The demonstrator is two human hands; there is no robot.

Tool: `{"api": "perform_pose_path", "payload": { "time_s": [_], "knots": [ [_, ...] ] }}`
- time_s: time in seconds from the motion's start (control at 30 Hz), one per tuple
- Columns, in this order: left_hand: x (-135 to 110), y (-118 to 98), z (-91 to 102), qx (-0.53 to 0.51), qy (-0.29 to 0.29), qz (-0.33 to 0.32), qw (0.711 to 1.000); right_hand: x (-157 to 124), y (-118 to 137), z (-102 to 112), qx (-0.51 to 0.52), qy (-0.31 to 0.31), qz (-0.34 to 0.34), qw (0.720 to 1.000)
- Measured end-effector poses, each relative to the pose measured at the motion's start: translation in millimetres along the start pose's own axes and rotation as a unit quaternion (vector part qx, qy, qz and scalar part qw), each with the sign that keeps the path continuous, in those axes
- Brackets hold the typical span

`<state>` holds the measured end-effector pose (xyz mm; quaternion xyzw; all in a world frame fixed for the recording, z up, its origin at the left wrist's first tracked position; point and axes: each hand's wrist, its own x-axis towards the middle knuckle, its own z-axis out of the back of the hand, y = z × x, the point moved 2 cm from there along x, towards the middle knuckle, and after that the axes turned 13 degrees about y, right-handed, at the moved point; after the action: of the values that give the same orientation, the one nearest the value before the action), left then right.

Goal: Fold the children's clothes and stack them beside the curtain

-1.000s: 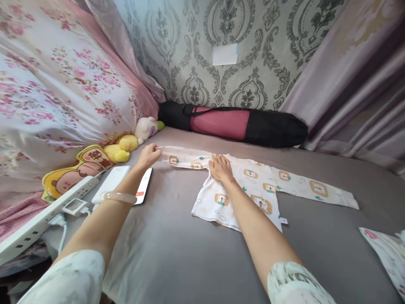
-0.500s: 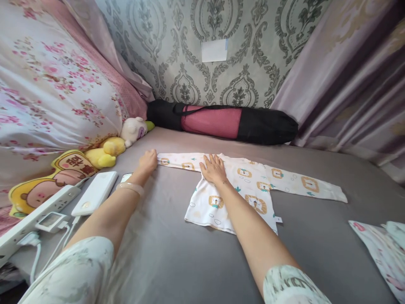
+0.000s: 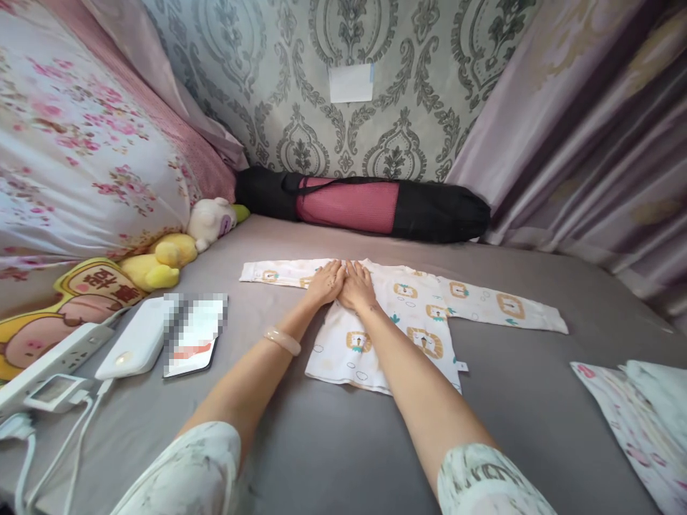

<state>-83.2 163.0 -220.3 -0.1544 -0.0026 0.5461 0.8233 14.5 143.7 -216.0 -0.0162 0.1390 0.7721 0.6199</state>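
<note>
A small white long-sleeved shirt (image 3: 408, 315) printed with orange lion faces lies spread flat on the grey sheet, both sleeves stretched out sideways. My left hand (image 3: 325, 283) rests flat where the left sleeve joins the body, its fingers extended. Close beside it, my right hand (image 3: 358, 286) presses flat on the shirt near the neckline, fingers stretched out too. The hands touch or nearly touch along their inner edges. Neither grips the cloth. A pale bangle (image 3: 283, 341) circles my left wrist.
A black and pink rolled bag (image 3: 348, 204) lies along the wall. To the left are plush toys (image 3: 212, 222), a power strip (image 3: 69, 357), a white power bank (image 3: 134, 340) with cables, and a phone (image 3: 196, 336). Folded clothes (image 3: 627, 422) lie at the right.
My left hand has moved right from the sleeve's cuff to the shoulder, and its fingers have opened. My right hand stays on the shirt. The view has shifted slightly, showing the whole phone.
</note>
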Motion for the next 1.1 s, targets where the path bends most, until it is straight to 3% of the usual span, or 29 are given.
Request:
{"api": "perform_pose_path", "payload": {
  "time_s": [0.13, 0.3, 0.53, 0.6, 0.67, 0.73, 0.8, 0.87, 0.93, 1.03, 1.1],
  "knots": [
    [-17, 37, 6.9, 0.055, -0.005, 0.064, 0.996, -1, 1, 0, 0.033, -0.031, -0.006, 0.999],
    [-31, 72, 20.2, 0.051, 0.025, 0.119, 0.991, -15, -13, 2, 0.033, -0.001, 0.051, 0.998],
    [-29, 76, 17.0, 0.065, 0.025, 0.108, 0.992, -77, -95, 6, -0.017, 0.027, 0.078, 0.996],
    [-31, 74, 15.9, 0.089, -0.011, 0.118, 0.989, -101, -124, 9, -0.032, 0.019, 0.044, 0.998],
    [-39, 66, 17.4, 0.123, -0.084, 0.136, 0.979, -128, -150, 13, -0.046, 0.004, -0.002, 0.999],
    [-54, 53, 20.2, 0.149, -0.147, 0.134, 0.969, -157, -169, 19, -0.053, -0.036, -0.052, 0.997],
    [-72, 38, 23.1, 0.150, -0.168, 0.126, 0.966, -185, -178, 24, -0.042, -0.089, -0.111, 0.989],
    [-91, 24, 25.1, 0.123, -0.153, 0.135, 0.971, -209, -178, 26, -0.010, -0.108, -0.173, 0.979],
    [-109, 13, 24.8, 0.064, -0.104, 0.156, 0.980, -227, -169, 22, 0.037, -0.067, -0.219, 0.973],
    [-132, -1, 19.6, -0.025, -0.003, 0.159, 0.987, -248, -145, 13, 0.099, 0.005, -0.238, 0.966],
    [-145, -12, 15.8, -0.050, 0.037, 0.156, 0.986, -259, -127, 7, 0.117, 0.017, -0.240, 0.963]
  ]
}}
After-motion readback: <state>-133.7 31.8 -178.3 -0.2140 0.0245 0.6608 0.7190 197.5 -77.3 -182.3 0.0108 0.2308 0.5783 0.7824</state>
